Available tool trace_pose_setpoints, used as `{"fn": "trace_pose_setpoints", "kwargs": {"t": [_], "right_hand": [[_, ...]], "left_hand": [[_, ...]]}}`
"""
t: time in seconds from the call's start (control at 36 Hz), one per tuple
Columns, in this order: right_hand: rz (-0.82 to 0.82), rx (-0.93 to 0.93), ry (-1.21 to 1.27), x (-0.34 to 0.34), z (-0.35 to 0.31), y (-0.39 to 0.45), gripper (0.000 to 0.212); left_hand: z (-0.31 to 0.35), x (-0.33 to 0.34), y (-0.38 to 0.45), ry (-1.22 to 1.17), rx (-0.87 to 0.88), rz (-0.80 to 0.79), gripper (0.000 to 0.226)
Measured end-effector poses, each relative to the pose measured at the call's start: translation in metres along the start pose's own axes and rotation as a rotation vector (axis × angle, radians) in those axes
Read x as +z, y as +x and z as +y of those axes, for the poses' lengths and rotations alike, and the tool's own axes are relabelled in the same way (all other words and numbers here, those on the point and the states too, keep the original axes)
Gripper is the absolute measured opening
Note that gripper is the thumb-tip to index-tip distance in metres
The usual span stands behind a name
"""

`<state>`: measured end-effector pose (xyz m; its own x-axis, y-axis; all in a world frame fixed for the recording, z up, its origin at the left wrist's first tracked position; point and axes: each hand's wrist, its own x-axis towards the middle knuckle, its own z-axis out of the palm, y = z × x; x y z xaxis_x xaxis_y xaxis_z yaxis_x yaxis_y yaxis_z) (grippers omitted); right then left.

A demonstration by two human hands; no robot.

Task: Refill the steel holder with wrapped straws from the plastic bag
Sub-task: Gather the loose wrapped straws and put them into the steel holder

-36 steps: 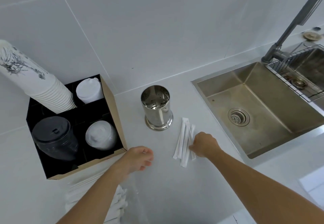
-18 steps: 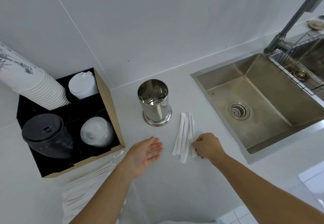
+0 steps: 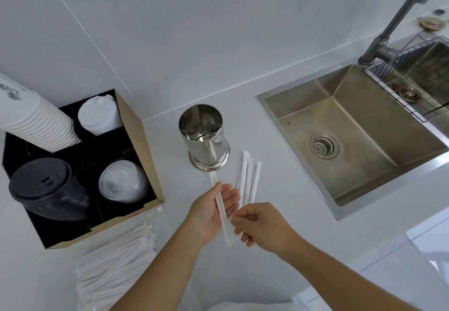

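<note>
We lay one wrapped straw across open left hand; right hand pinches its near end. Holder just beyond, empty. Loose straws beside, bag near left. Risk: light straw rolls off flat palm once pinch loosens.

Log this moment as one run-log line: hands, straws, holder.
left hand: open, wrapped straw across palm | right hand: pinching straw's near end | loose straws: on counter | steel holder: upright, no straws visible inside
</note>
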<state>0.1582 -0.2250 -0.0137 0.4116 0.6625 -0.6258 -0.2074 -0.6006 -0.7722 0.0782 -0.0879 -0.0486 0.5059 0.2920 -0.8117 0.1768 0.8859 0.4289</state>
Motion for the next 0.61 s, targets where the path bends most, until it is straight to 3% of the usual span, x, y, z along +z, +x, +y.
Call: {"fn": "trace_pose_setpoints", "kwargs": {"t": [0.17, 0.36, 0.61], "right_hand": [[0.178, 0.052, -0.029, -0.025, 0.006, 0.025, 0.015], [0.343, 0.102, -0.451, -0.044, 0.017, 0.072, 0.018], [0.375, 0.173, -0.605, -0.038, 0.006, 0.092, 0.015]], "left_hand": [[0.003, -0.008, 0.001, 0.023, 0.031, 0.096, 0.021], [0.005, -0.018, 0.003, 0.08, 0.053, 0.142, 0.02], [0.005, -0.025, 0.004, 0.103, 0.079, 0.161, 0.02]]}}
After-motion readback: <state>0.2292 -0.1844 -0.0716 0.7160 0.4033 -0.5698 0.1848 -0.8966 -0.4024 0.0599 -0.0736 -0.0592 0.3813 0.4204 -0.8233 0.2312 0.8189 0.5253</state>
